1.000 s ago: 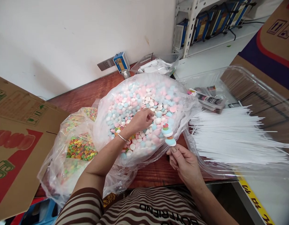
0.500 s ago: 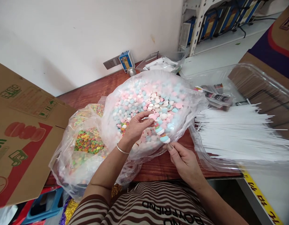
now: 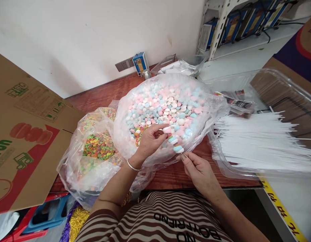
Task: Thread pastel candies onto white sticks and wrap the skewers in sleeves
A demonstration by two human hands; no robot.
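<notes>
My left hand (image 3: 152, 140), with a bangle at its wrist, pinches a pink-and-white candy (image 3: 167, 130) at the upper end of a candy skewer. Pastel blue-and-white candies (image 3: 178, 148) and small coloured pieces sit in a row on that skewer. My right hand (image 3: 198, 168) is closed on its lower end, thumb against the forefinger; the thin stick itself is mostly hidden. Beneath both hands lies a large clear plastic bag (image 3: 125, 97) full of pink, white and blue button-shaped candies, with some coloured rings among them.
Left of it stands a bag of small coloured rings (image 3: 98, 148), beside a cardboard box (image 3: 31, 134). On the right a clear tray (image 3: 236, 173) holds many thin white sticks (image 3: 253, 141). A blue device (image 3: 140, 64) and a bin of white packets (image 3: 180, 67) are by the wall.
The pink-and-white candy has turned from face-up to edge-on, in line with the candies on the skewer. My right hand keeps its grip. The whole view has shifted slightly.
</notes>
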